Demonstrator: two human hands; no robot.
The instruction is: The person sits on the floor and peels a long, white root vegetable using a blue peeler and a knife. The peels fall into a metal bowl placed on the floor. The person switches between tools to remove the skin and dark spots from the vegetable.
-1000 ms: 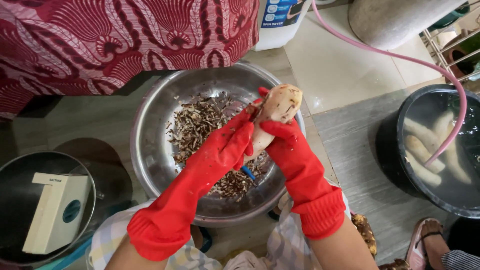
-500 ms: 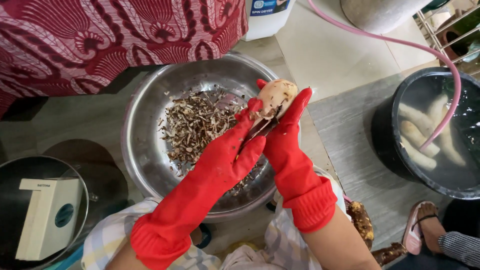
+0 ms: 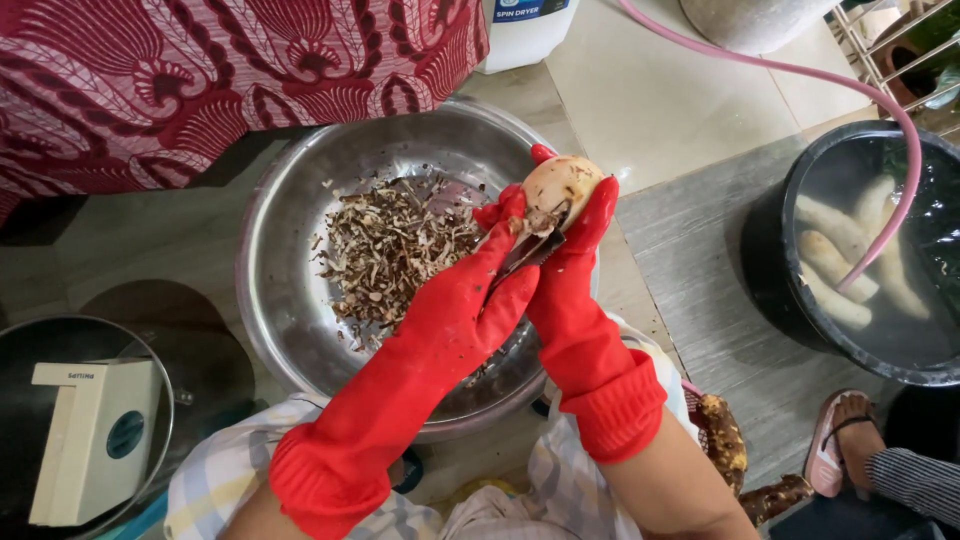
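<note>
I see bright red rubber gloves on my left hand (image 3: 470, 300) and right hand (image 3: 570, 290), around a pale tan root (image 3: 560, 185). Brown peelings (image 3: 385, 250) speckle a silver steel bowl (image 3: 290, 300). A maroon cloth (image 3: 200, 80) carries white swirls. A pink hose (image 3: 880, 110) curves into a black bucket (image 3: 770, 270) of creamy peeled roots (image 3: 830, 260).

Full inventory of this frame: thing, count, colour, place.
root tuber: 1, pale tan, partly peeled, over basin rim
peeler blade: 1, dark metal, against tuber
steel basin: 1, silver, centre floor
peelings: heap, brown, inside basin
black tub: 1, right, water-filled
peeled roots: several, cream, in tub
hose: 1, pink, into tub
unpeeled roots: few, brown, lower right
left hand: red glove, on peeler
right hand: red glove, holding tuber
</note>
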